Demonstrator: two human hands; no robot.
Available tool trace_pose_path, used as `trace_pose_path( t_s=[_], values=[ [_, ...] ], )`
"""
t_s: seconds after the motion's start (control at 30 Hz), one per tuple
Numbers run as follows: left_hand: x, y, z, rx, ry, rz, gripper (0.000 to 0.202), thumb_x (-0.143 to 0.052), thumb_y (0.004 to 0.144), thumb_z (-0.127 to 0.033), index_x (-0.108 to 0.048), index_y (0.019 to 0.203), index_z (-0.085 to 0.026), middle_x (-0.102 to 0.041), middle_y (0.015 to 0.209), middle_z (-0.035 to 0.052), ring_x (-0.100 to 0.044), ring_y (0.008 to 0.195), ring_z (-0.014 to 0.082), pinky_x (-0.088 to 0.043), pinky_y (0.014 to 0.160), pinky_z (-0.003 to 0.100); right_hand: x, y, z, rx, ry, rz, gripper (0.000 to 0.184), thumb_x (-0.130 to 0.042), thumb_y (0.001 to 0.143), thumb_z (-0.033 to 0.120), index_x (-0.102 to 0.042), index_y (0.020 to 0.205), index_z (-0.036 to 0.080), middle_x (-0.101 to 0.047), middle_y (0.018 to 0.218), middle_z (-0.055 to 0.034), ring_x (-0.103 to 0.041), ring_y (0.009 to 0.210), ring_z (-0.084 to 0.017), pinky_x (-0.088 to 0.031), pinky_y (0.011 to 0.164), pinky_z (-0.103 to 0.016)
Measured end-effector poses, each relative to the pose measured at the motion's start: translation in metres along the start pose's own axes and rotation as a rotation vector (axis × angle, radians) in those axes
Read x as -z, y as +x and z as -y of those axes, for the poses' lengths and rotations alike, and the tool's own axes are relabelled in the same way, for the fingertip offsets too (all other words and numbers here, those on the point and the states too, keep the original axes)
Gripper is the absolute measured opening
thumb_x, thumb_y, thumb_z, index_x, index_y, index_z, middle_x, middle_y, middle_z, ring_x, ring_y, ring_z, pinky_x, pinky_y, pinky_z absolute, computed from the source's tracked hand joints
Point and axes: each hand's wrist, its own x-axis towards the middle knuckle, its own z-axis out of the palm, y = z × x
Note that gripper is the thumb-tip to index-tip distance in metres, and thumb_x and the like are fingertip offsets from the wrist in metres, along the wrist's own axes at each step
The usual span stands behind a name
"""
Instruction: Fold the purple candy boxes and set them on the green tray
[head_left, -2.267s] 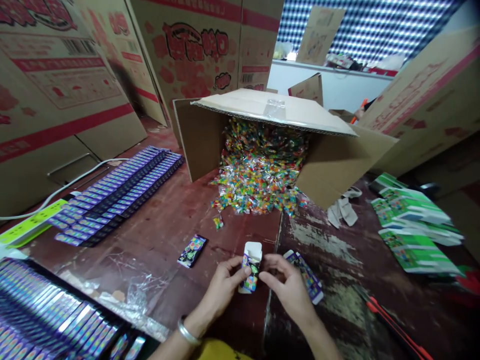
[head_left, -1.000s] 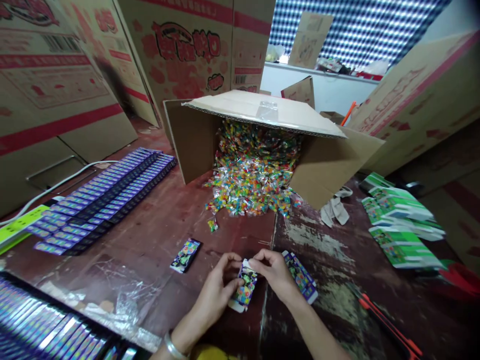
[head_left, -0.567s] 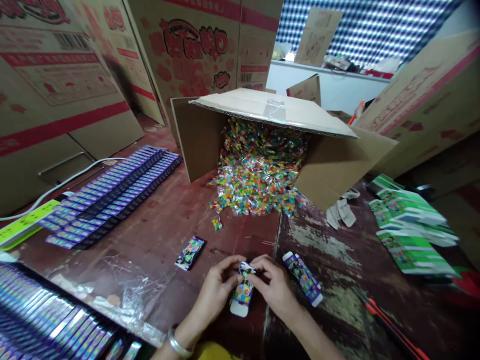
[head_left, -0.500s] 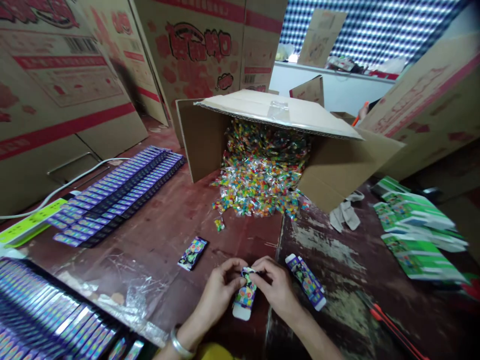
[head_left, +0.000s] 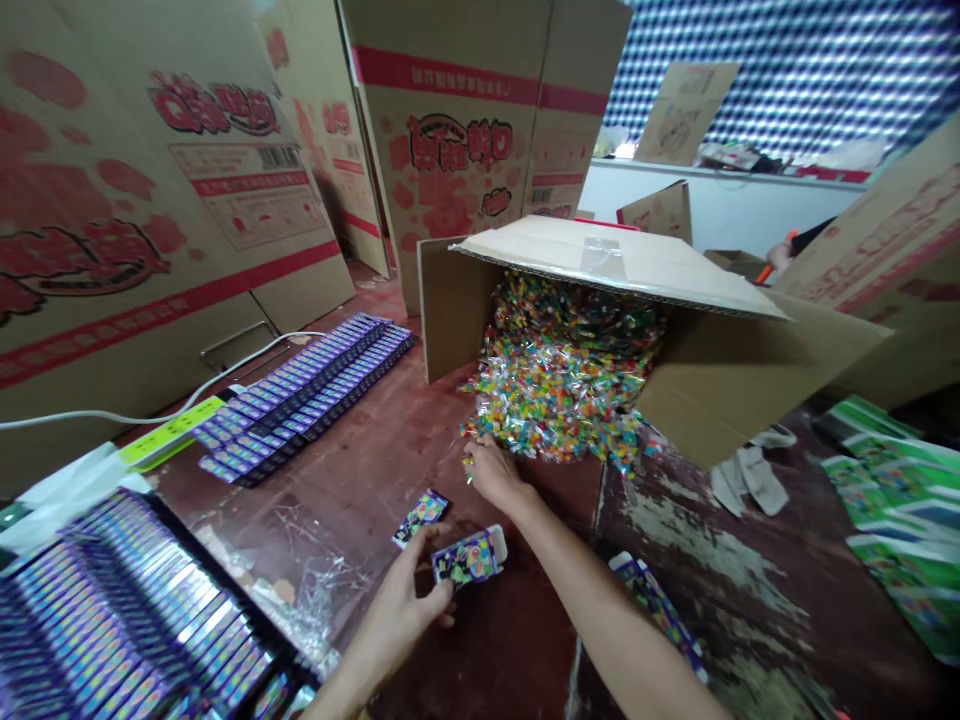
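My left hand (head_left: 405, 598) is closed on a small purple printed box (head_left: 466, 560). The box lies on its side, its white end flap open towards the right. Further up the table, my right hand (head_left: 496, 476) pinches a small clear candy packet (head_left: 469, 466) at the front edge of a heap of candy packets (head_left: 559, 395). These colourful packets spill from a cardboard carton (head_left: 705, 375) tipped on its side. Just beyond my left fingers lies another purple box (head_left: 421, 514). A further purple box (head_left: 656, 605) is partly covered by my right forearm.
Rows of purple boxes (head_left: 307, 385) stand at the left, with more stacked boxes (head_left: 142, 610) at lower left. A yellow-green power strip (head_left: 169, 432) lies beside them. Grey gloves (head_left: 750, 480) and green packages (head_left: 900, 500) lie at right. Another person's hand (head_left: 781, 255) shows behind.
My right hand has left the box and reached forward to a loose candy packet. My left hand keeps the box, now turned sideways. The view has shifted left.
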Motion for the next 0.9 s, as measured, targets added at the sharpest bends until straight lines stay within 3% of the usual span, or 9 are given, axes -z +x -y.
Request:
trace_pose_path(
  t_s=[0.13, 0.2, 0.3, 0.47, 0.6, 0.7, 0.77, 0.83, 0.9],
  values=[
    [0.008, 0.002, 0.002, 0.012, 0.072, -0.001, 0.042, -0.056, 0.072, -0.025, -0.053, 0.114, -0.017, -0.065, 0.1, 0.007, -0.064, 0.076, 0.0233, -0.053, 0.071, 0.035, 0.01, -0.008, -0.006, 0.021, 0.072, 0.023, 0.009, -0.066, 0.069, 0.009, -0.062, 0.067, 0.016, -0.065, 0.081, -0.0056, -0.061, 0.071, -0.016, -0.046, 0.07, -0.027],
    [0.007, 0.006, 0.003, -0.055, 0.159, -0.047, 0.038, -0.056, 0.071, -0.021, -0.059, 0.108, -0.016, -0.067, 0.101, 0.007, -0.062, 0.092, 0.0276, -0.049, 0.083, 0.037, 0.025, -0.024, -0.009, 0.024, 0.143, 0.007, 0.007, -0.06, 0.079, 0.017, -0.062, 0.072, 0.018, -0.064, 0.07, -0.0018, -0.061, 0.067, -0.015, -0.047, 0.067, -0.026],
    [0.0, 0.011, 0.001, -0.123, 0.19, 0.004, 0.038, -0.057, 0.071, -0.017, -0.061, 0.109, -0.016, -0.066, 0.111, 0.0078, -0.057, 0.105, 0.0292, -0.042, 0.094, 0.037, 0.053, -0.054, -0.008, 0.006, 0.282, -0.053, 0.017, -0.047, 0.09, 0.029, -0.06, 0.092, 0.018, -0.066, 0.076, -0.002, -0.064, 0.068, -0.015, -0.051, 0.062, -0.025],
    [-0.018, 0.018, -0.003, -0.139, 0.122, 0.108, 0.037, -0.059, 0.075, -0.019, -0.059, 0.111, -0.016, -0.065, 0.11, 0.008, -0.056, 0.105, 0.0272, -0.044, 0.09, 0.034, 0.078, -0.099, 0.002, -0.087, 0.544, -0.152, 0.016, -0.062, 0.083, 0.035, -0.058, 0.086, 0.021, -0.065, 0.073, -0.0006, -0.064, 0.064, -0.016, -0.051, 0.057, -0.025],
    [-0.029, 0.021, -0.002, -0.19, 0.101, 0.162, 0.027, -0.06, 0.078, -0.022, -0.058, 0.105, -0.016, -0.065, 0.103, 0.0076, -0.058, 0.098, 0.0241, -0.043, 0.088, 0.031, 0.077, -0.112, 0.004, -0.07, 0.318, -0.179, 0.01, -0.062, 0.083, 0.031, -0.061, 0.079, 0.023, -0.065, 0.07, 0.0013, -0.062, 0.065, -0.016, -0.047, 0.06, -0.026],
    [-0.035, 0.021, -0.001, -0.217, 0.081, 0.168, 0.024, -0.061, 0.081, -0.025, -0.057, 0.102, -0.016, -0.065, 0.103, 0.0078, -0.058, 0.099, 0.0241, -0.043, 0.088, 0.032, 0.075, -0.116, 0.005, 0.014, 0.157, -0.233, 0.013, -0.064, 0.082, 0.03, -0.065, 0.072, 0.023, -0.067, 0.091, -0.0031, -0.061, 0.088, -0.02, -0.047, 0.077, -0.032],
    [-0.037, 0.022, -0.001, -0.209, 0.076, 0.155, 0.027, -0.06, 0.083, -0.028, -0.057, 0.106, -0.016, -0.064, 0.107, 0.009, -0.058, 0.101, 0.0248, -0.044, 0.088, 0.032, 0.075, -0.119, 0.007, 0.064, 0.15, -0.192, 0.015, -0.062, 0.084, 0.031, -0.068, 0.073, 0.023, -0.063, 0.108, -0.0053, -0.056, 0.102, -0.023, -0.044, 0.088, -0.036],
    [-0.04, 0.022, -0.003, -0.192, 0.083, 0.146, 0.03, -0.058, 0.086, -0.033, -0.056, 0.11, -0.016, -0.064, 0.108, 0.0103, -0.059, 0.099, 0.0247, -0.045, 0.087, 0.033, 0.074, -0.125, 0.007, 0.072, 0.243, -0.122, 0.02, -0.056, 0.088, 0.033, -0.07, 0.078, 0.023, -0.062, 0.114, -0.0058, -0.057, 0.105, -0.022, -0.043, 0.091, -0.036],
    [-0.043, 0.022, -0.005, -0.189, 0.065, 0.125, 0.032, -0.057, 0.087, -0.036, -0.056, 0.111, -0.015, -0.064, 0.104, 0.0102, -0.06, 0.095, 0.0237, -0.046, 0.083, 0.032, 0.071, -0.133, 0.006, 0.026, 0.388, -0.114, 0.021, -0.052, 0.091, 0.036, -0.068, 0.086, 0.022, -0.065, 0.107, -0.0058, -0.061, 0.097, -0.02, -0.046, 0.086, -0.033]
  ],
)
